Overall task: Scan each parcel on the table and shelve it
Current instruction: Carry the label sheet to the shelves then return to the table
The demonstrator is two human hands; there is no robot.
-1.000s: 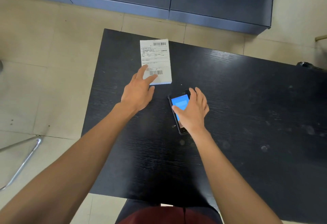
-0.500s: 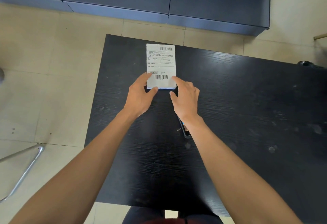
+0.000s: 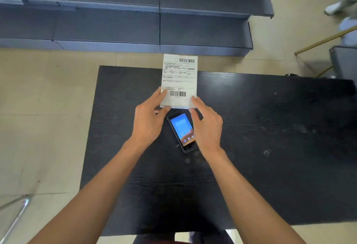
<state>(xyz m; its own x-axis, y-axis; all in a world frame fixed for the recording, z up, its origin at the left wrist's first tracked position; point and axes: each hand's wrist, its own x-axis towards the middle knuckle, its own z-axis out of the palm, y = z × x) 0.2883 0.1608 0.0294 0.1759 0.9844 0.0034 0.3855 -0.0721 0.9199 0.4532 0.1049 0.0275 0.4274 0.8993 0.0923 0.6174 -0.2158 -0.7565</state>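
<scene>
1. Both hands are holding the parcel (image 3: 179, 79) by its near corners, left hand (image 3: 147, 122) and right hand (image 3: 207, 126) pinching it, its far end reaching past the table (image 3: 270, 128) edge toward the shelf (image 3: 202, 29).
2. The scanner (image 3: 181, 130) is lying on the table under the hands, screen lit.
3. Likely best: keeping the parcel level, label up, and carrying it clear of the scanner.
</scene>
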